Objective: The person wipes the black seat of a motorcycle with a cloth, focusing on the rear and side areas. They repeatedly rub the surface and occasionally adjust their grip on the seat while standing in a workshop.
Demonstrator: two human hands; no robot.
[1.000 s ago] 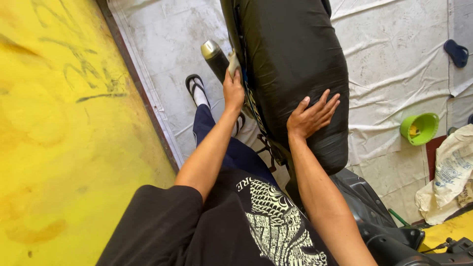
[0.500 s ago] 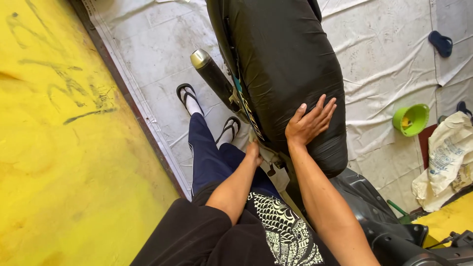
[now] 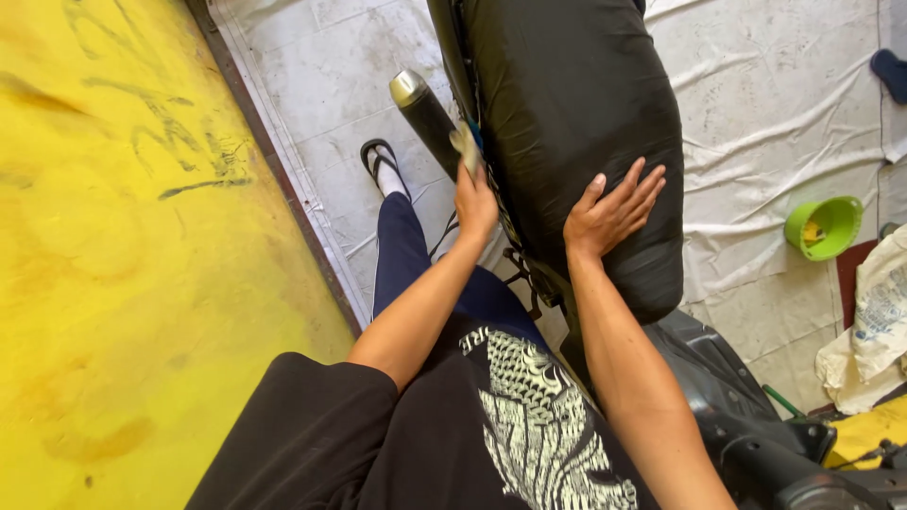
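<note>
I stand beside a motorcycle and look down on its long black seat [image 3: 576, 104]. My right hand [image 3: 612, 210] lies flat on the seat's near end, fingers spread, holding nothing. My left hand [image 3: 475, 200] is closed on a small pale cloth [image 3: 466, 146] with a bit of blue showing, pressed against the seat's left edge. The black exhaust pipe [image 3: 427, 113] with its silver tip runs just left of that hand. My legs in dark blue trousers and a black sandal [image 3: 381, 162] are below.
A yellow wall [image 3: 123, 283] fills the left side. White sheeting [image 3: 756, 123] covers the floor. A green bowl [image 3: 824, 227] sits at the right, a white sack [image 3: 879, 321] near it, a blue sandal [image 3: 890, 71] at top right. Dark motorcycle parts [image 3: 756, 444] are at lower right.
My left hand dropped back toward my body half a second ago, and has now come up again to the seat's left edge with the cloth. My right hand stayed on the seat.
</note>
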